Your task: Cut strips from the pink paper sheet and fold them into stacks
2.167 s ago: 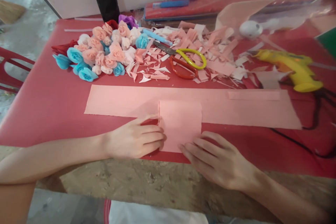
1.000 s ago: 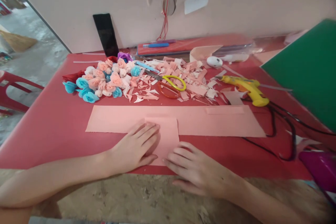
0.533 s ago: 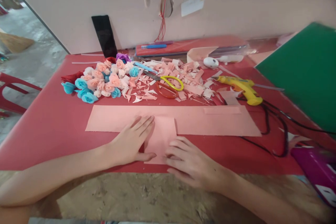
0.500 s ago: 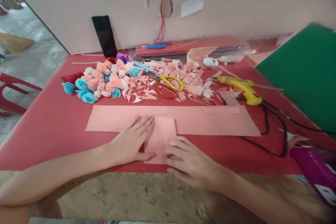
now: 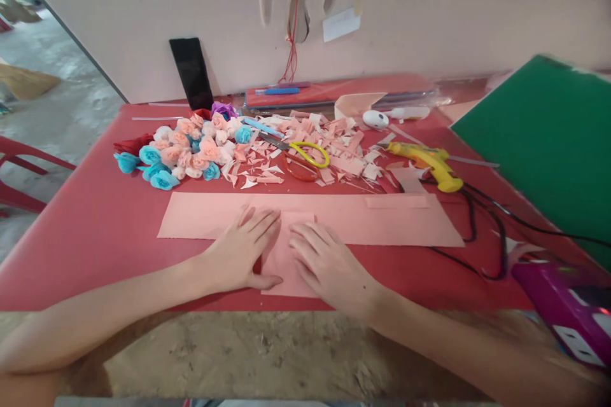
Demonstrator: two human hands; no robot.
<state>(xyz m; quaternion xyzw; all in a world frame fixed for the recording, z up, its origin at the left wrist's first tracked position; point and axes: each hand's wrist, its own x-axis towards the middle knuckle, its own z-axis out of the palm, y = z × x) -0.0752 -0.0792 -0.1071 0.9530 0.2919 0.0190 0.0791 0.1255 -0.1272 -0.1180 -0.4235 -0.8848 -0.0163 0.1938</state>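
Observation:
A small piece of pink paper point(image 5: 286, 267) lies near the table's front edge, its far end over a long pink paper strip point(image 5: 396, 226). My left hand point(image 5: 245, 248) rests flat on the small piece's left side, fingers stretched out and thumb apart. On its right side lies my right hand point(image 5: 329, 267), fingers extended across the paper and covering much of it. A narrow folded pink strip point(image 5: 397, 202) sits on the long strip's right part. Whether the small piece is folded under my hands is hidden.
Paper roses point(image 5: 191, 156) and pink scraps point(image 5: 344, 146) lie behind the strip, with scissors point(image 5: 308, 156) among them. A yellow glue gun point(image 5: 427, 162) with its black cord lies right, near a purple power strip point(image 5: 563, 311) and a green board point(image 5: 539, 146). A phone point(image 5: 191, 73) leans on the wall.
My right hand has moved forward and left, from the small paper's near right edge onto its surface. My left hand stays in place. The view has shifted slightly.

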